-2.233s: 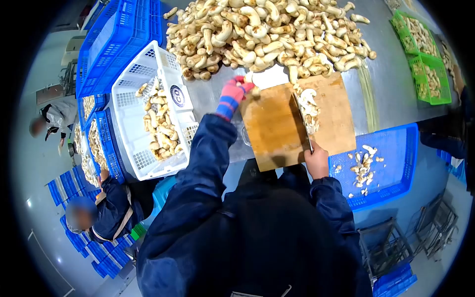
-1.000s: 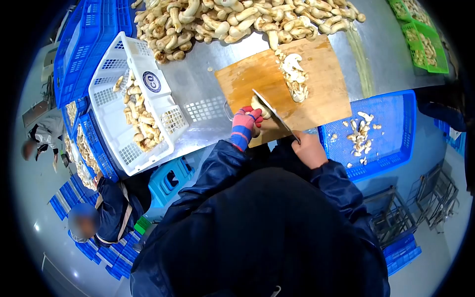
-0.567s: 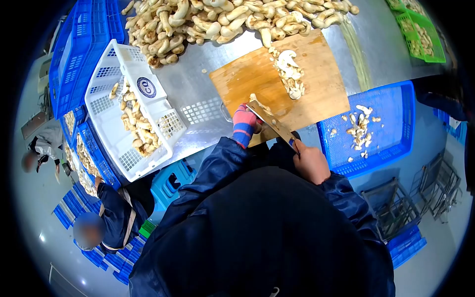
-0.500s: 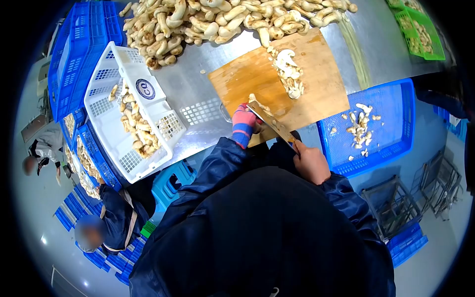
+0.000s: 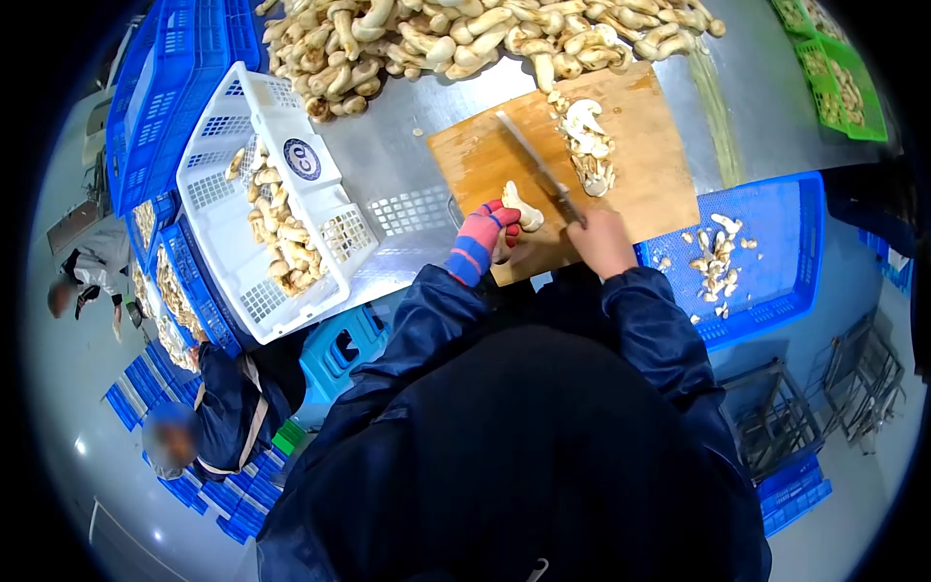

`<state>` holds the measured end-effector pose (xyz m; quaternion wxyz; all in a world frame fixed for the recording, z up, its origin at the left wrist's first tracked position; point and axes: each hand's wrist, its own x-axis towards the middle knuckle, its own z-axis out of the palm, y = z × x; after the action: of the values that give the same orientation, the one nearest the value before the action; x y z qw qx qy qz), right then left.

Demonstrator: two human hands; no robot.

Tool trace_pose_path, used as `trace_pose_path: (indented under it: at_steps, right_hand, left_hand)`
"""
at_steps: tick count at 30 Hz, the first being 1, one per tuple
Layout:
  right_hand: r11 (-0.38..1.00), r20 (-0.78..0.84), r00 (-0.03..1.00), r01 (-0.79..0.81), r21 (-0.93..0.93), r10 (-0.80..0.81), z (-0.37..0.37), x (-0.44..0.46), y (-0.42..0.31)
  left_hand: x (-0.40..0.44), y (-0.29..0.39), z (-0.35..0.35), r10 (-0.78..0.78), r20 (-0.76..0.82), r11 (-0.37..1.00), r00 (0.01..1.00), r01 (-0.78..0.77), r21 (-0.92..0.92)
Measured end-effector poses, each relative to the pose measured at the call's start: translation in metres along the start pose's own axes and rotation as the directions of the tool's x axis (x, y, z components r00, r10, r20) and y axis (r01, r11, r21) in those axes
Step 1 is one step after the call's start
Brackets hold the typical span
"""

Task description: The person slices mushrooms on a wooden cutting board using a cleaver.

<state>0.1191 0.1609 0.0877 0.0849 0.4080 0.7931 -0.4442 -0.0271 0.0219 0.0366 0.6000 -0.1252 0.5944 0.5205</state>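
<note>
My left hand (image 5: 482, 235), in a pink and blue striped glove, is closed at the near left edge of the wooden cutting board (image 5: 475, 150). Its fingers curl round a mushroom, mostly hidden; a pale bit shows below them. Right against the fingertips lies a cut mushroom piece (image 5: 524, 207), pale face up. My bare right hand (image 5: 603, 244) grips the handle of a knife (image 5: 533, 158), whose blade points up and left across the board, apart from the piece. Farther right on the board is a row of mushroom slices (image 5: 590, 150).
A large mushroom pile (image 5: 456, 34) covers the back of the metal table. At left stands a white crate (image 5: 208, 209) with mushrooms; at right, a blue basket (image 5: 776, 296) holds pieces. Green baskets (image 5: 858, 121) sit far right. A person (image 5: 228, 417) works at lower left.
My right hand has swung the knife up and away from my left hand, over the board. The mushroom piece by the left fingers now shows a wide, pale cut face.
</note>
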Motion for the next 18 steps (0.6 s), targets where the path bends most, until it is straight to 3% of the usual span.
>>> trace_pose_path:
  at_steps: [1,3,6,7,8,9,10,11,12,13,14,16,18]
  right_hand:
    - [1.000,-0.042,0.999,-0.010,0.001,0.011,-0.004,0.000,0.004]
    - [1.000,-0.122,0.992,-0.023,0.008,0.024,-0.009,-0.004,0.012]
    - [0.999,-0.095,0.995,-0.013,0.046,0.018,-0.008,-0.009,0.013]
    - [1.000,-0.104,0.995,0.005,0.007,-0.004,-0.004,-0.010,0.014]
    - [0.999,-0.113,0.993,0.020,-0.032,-0.023,0.001,-0.010,0.016]
    - [0.999,-0.098,0.994,0.034,-0.041,-0.038,0.002,-0.011,0.013]
    - [0.998,-0.084,0.995,0.042,-0.052,-0.047,0.003,-0.013,0.011]
    - [0.994,-0.107,0.991,0.073,-0.075,-0.081,0.004,-0.014,0.008]
    - [0.994,-0.105,0.992,0.067,-0.081,-0.075,0.006,-0.016,0.007]
    - [0.995,-0.107,0.992,0.056,-0.087,-0.065,0.008,-0.016,0.006]
    - [0.995,-0.110,0.993,0.040,-0.092,-0.051,0.008,-0.017,0.004]
    - [0.992,-0.087,0.996,0.004,-0.123,-0.014,0.006,-0.017,-0.001]
    - [0.992,-0.105,0.994,0.003,-0.125,-0.016,0.009,-0.018,-0.003]
  left_hand:
    - [0.005,-0.002,-0.015,-0.051,0.090,0.998,0.995,0.054,-0.030]
    - [-0.018,0.015,-0.015,0.052,0.169,0.995,0.984,-0.038,-0.089]
    - [-0.070,0.060,-0.037,0.323,0.152,0.941,0.934,-0.299,-0.161]
    - [-0.089,0.083,-0.070,0.375,0.215,0.925,0.902,-0.379,-0.023]
    - [-0.121,0.104,-0.083,0.520,0.039,0.853,0.853,-0.521,0.037]
    - [-0.148,0.126,-0.094,0.666,-0.130,0.737,0.734,-0.621,0.268]
    - [-0.167,0.144,-0.117,0.661,-0.320,0.737,0.678,-0.511,0.442]
    - [-0.168,0.152,-0.150,0.742,-0.417,0.666,0.526,-0.501,0.553]
    - [-0.169,0.165,-0.186,0.821,-0.398,0.490,0.410,-0.147,0.859]
    - [-0.168,0.174,-0.191,0.977,-0.116,0.059,0.179,0.293,0.954]
    - [-0.171,0.187,-0.174,0.992,-0.075,0.020,0.106,0.445,0.895]
    - [-0.146,0.208,-0.158,0.988,-0.094,0.098,0.125,-0.020,0.995]
    - [-0.093,0.224,-0.141,0.904,-0.194,0.320,0.380,-0.303,0.897]
